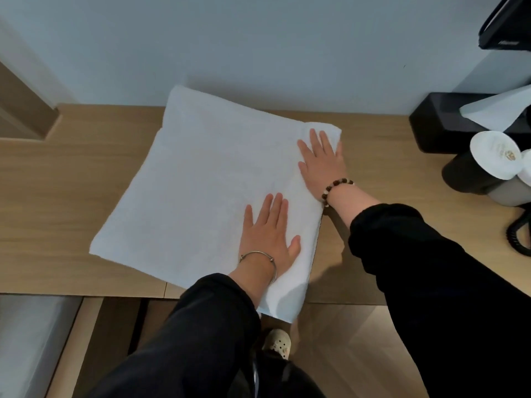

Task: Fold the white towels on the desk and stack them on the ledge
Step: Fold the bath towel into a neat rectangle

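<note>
From the towel (201, 182), your widest free stretch of worktop (57, 182) runs toward 9 o'clock, all bare wood. At 12 o'clock the wall (258, 47) closes the way, right at the towel's far corner. Toward 3 o'clock a bare strip ends at a black tissue box (436, 124), capped cups (471, 179) and a coiled cord (517, 234). At 10 o'clock a raised wooden ledge (26, 110) steps up.

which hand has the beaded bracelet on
The right hand, flat on the white towel nearer the wall; the left hand wears a thin metal bangle instead.
</note>
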